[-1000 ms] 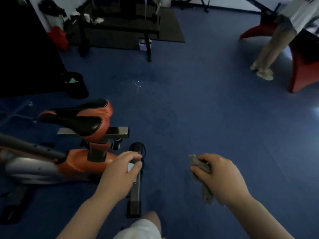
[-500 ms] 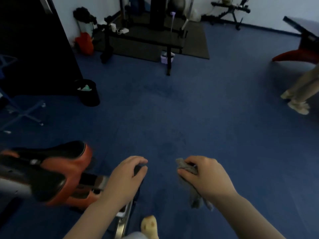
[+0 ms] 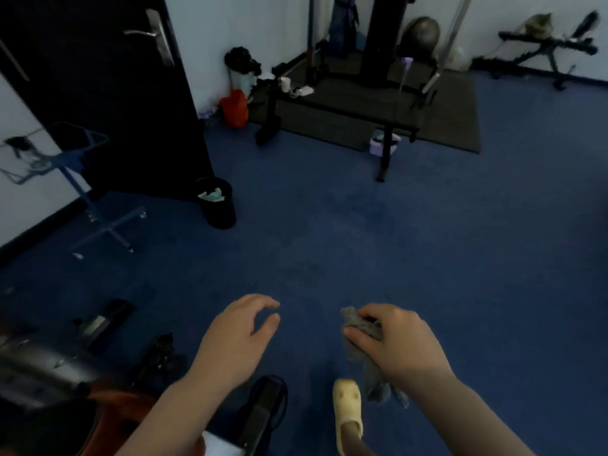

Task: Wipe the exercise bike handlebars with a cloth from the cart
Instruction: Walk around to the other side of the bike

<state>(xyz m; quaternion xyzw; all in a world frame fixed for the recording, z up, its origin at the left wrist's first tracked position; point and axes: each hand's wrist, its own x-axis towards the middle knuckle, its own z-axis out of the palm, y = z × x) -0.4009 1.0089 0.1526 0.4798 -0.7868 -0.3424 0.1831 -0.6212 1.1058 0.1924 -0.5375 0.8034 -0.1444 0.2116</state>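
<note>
My right hand (image 3: 398,343) grips a crumpled grey cloth (image 3: 362,327), whose loose end hangs down past my wrist. My left hand (image 3: 237,340) hovers over the blue floor with fingers curled apart and nothing in it. The orange and grey exercise bike (image 3: 49,383) is blurred at the lower left, with its black base bar (image 3: 263,409) just below my left hand. Its handlebars are not in view. No cart is visible.
A black waste bin (image 3: 215,202) stands by a dark door (image 3: 108,93). A blue wheeled stand (image 3: 95,205) is at the left wall. A weight bench (image 3: 348,106) on a dark mat fills the back. My foot in a pale slipper (image 3: 347,413) is below.
The view has tilted up and swung left, so the bike has slid down to the lower left. My left hand has come off the bike's bar. The person at the right is out of view.
</note>
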